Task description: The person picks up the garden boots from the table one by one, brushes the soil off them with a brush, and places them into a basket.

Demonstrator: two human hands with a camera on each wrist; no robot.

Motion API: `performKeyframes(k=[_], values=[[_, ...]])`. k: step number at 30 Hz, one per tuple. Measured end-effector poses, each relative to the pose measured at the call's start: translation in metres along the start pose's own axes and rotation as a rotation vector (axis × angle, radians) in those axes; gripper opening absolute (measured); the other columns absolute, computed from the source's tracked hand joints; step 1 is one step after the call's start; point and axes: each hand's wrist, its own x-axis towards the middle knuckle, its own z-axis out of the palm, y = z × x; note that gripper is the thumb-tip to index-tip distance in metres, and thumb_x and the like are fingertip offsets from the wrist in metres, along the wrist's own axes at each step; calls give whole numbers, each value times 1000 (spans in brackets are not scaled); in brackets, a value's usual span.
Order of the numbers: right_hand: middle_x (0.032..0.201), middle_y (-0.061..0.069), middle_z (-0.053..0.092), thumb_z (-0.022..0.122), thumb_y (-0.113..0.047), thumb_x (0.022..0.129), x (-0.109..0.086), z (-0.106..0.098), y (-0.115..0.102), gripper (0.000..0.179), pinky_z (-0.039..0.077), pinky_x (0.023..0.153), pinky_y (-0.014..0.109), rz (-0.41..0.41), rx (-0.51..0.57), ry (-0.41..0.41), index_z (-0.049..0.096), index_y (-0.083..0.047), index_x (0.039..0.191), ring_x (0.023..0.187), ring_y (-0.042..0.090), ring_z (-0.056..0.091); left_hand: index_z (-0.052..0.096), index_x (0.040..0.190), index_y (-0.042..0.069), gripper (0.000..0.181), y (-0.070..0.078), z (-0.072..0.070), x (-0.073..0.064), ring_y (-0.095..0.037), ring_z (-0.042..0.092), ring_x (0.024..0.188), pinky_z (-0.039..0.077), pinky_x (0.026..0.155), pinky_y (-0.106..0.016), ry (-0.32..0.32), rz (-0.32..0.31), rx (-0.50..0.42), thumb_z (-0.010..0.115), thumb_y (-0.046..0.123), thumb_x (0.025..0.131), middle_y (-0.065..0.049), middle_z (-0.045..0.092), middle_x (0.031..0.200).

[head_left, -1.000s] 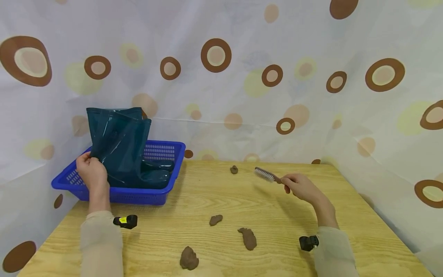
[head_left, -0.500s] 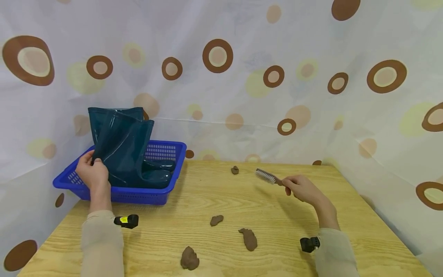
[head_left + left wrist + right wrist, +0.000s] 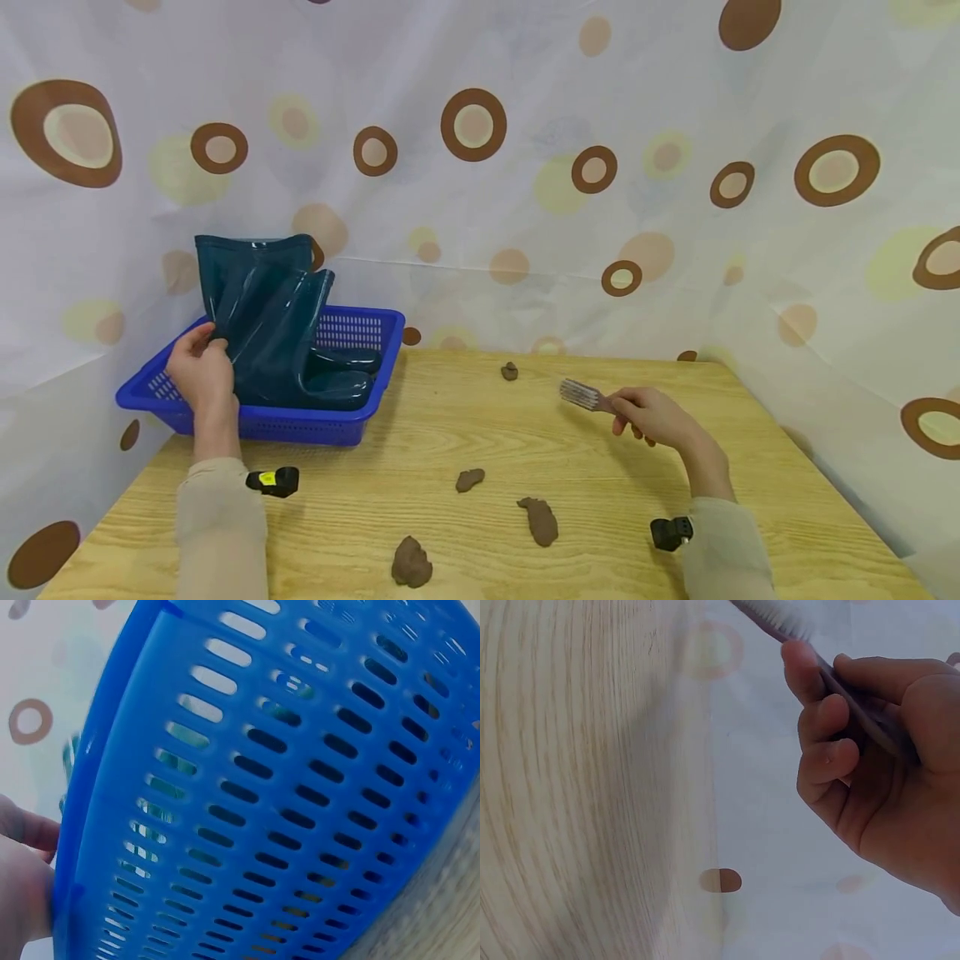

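Observation:
A pair of glossy dark-green rubber boots [image 3: 262, 333] stands in a blue perforated plastic basket [image 3: 322, 429] at the left, toes pointing right. My left hand [image 3: 201, 367] pinches a boot's shaft at its left side, and folds run from there. In the left wrist view the basket wall [image 3: 247, 787] fills most of the picture and hides the fingertips; part of the left hand [image 3: 22, 885] shows at the edge. Over the table's right half, my right hand [image 3: 652, 412] grips a brown-handled brush [image 3: 585, 396] with pale bristles, held above the surface. The right wrist view shows fingers curled round its handle [image 3: 862, 720].
Several brown clay-like lumps lie on the wooden table [image 3: 420, 400]: a small coiled one [image 3: 509, 371] at the back, a small piece [image 3: 469, 479] mid-table, a flat piece [image 3: 540, 521] and a larger lump [image 3: 411, 562] in front. A patterned sheet [image 3: 480, 217] hangs behind and beside the table.
The boot shafts have shifted apart at the top, the near one sinking lower and to the right. The brush has turned and dipped slightly in my right hand.

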Motion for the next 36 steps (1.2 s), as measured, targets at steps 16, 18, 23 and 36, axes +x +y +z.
performKeyframes(k=[16,18,23,36], values=[[89,21,65,37,-12,107,-2,2,6,47,36,46,28,66,95,-68,28,7,149,57,12,41,61,128,7,28,11,30,-33,-11,55,114,45,106,-33,-204,223,204,52,12,102,-6,59,130],[89,21,65,36,-11,106,-2,3,6,47,36,46,28,72,96,-66,28,7,149,57,12,41,59,129,8,28,12,33,-37,-13,54,116,45,106,-35,-234,239,230,51,13,102,-8,58,134],[88,18,63,35,-11,107,-3,4,9,47,35,47,29,111,96,-65,29,6,149,57,13,40,57,130,7,28,14,42,-49,-14,54,112,47,100,-34,-300,303,286,48,14,103,-8,58,133],[86,16,62,33,-11,107,-3,3,11,48,37,50,31,150,127,-71,23,6,151,58,15,40,54,132,4,31,20,56,-72,-32,51,125,41,109,-51,-482,419,380,46,14,103,-17,53,138]])
